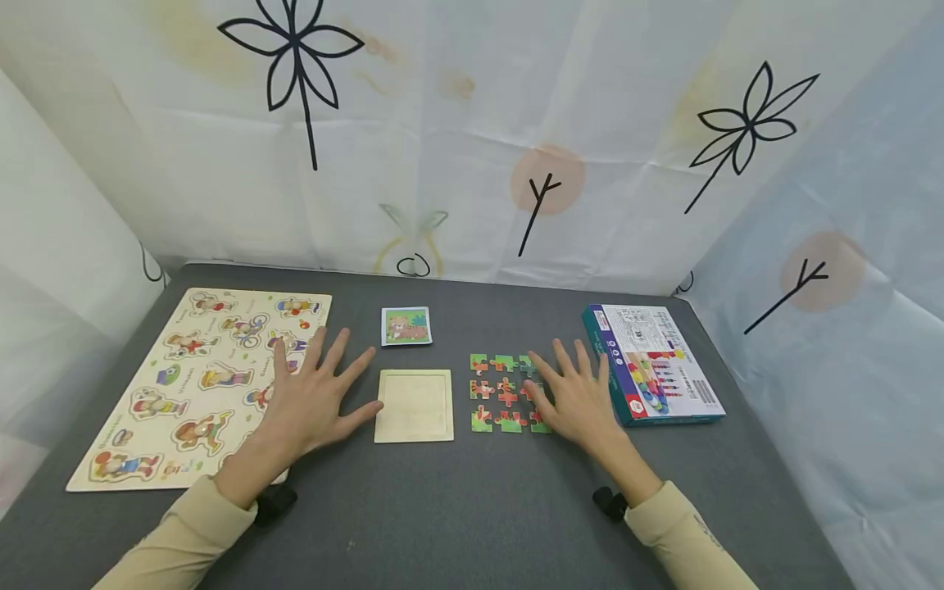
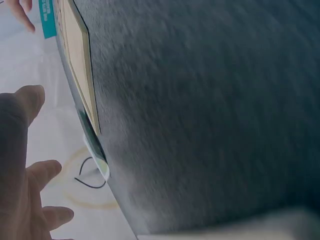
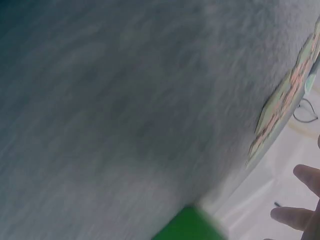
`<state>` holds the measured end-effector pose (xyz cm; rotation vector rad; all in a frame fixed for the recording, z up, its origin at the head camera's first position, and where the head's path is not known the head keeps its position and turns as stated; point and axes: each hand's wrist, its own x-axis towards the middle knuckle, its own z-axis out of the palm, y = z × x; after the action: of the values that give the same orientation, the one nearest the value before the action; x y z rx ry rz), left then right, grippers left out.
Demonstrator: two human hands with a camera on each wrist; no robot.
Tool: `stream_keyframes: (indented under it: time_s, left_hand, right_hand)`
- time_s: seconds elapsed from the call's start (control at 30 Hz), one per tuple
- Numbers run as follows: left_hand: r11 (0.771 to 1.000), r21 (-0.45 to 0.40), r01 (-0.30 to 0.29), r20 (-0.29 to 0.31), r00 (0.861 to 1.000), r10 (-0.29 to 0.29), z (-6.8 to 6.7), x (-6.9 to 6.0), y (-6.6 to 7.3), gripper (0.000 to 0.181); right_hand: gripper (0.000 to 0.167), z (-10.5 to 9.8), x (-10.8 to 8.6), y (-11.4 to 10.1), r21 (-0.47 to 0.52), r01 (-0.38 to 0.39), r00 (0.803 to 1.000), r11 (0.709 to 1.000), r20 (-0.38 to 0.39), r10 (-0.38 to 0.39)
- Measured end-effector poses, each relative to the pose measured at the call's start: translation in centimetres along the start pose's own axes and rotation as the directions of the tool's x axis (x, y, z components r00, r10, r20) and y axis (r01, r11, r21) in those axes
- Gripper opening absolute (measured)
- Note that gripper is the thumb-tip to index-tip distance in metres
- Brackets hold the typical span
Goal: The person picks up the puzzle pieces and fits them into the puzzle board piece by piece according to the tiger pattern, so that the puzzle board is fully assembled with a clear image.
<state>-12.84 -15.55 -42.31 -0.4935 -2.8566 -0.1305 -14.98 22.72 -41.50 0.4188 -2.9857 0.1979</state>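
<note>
Square tray: the pale, low-rimmed square tray (image 1: 415, 406) is set flat on the grey table (image 1: 413, 508).
Jigsaw pieces: the jigsaw pieces (image 1: 506, 395) are laid loose in rows just right of the tray, gaps left between them; the far-right column is partly covered by fingers.
Piece handling: the pieces are judged light, thin and fairly stiff, with tabs easily bent; because they lie flat, each is best pinched by opposite edges.
Tray handling: it is judged light and rigid; it is best held by two facing rims.
Left hand: the left hand (image 1: 319, 400) is spread, nothing grasped, its thumb at the tray's left edge; whether the rim is touched cannot be told.
Right hand: the right hand (image 1: 578, 399) is spread and unloaded, right of the tray, over the last column; contact cannot be told.
Picture card: the picture card (image 1: 406, 326) is placed beyond the tray.
Figure board: the figure board (image 1: 151, 433) is laid left of the tray.
Box: the box (image 1: 656, 365) is seen right of the tray, past the pieces.
</note>
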Motion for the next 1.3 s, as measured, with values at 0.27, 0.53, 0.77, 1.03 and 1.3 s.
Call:
stream_keyframes:
  time_s: [0.27, 0.53, 0.77, 1.03, 1.3]
  left_hand:
    - [0.999, -0.031, -0.045, 0.034, 0.998, 0.046, 0.7, 0.2, 1.6, 0.076]
    - [0.992, -0.115, -0.059, 0.115, 0.991, 0.072, 1.4, 0.4, 2.4, 0.079]
    - [0.978, -0.191, -0.081, 0.166, 0.98, 0.113, 1.5, 0.9, 2.6, 0.088]
    - [0.962, -0.255, -0.097, 0.199, 0.968, 0.151, 1.7, 1.1, 1.9, 0.106]
    - [0.957, -0.274, -0.091, 0.212, 0.965, 0.152, 2.3, 1.6, 0.9, 0.114]
  right_hand:
    - [0.052, 0.8, 1.5, -2.4, 0.047, 0.06, 0.998, 0.997, -0.009, -0.06]
    - [0.053, 0.4, 3.2, -5.3, 0.129, 0.051, 0.99, 0.99, 0.123, -0.067]
    - [0.051, 0.1, 4.6, -6.6, 0.158, 0.061, 0.982, 0.986, 0.167, -0.087]
    - [0.048, -0.1, 5.9, -7.3, 0.133, 0.01, 0.97, 0.991, 0.24, -0.042]
    - [0.046, 0.1, 6.8, -7.8, 0.13, -0.002, 0.962, 0.991, 0.27, -0.034]
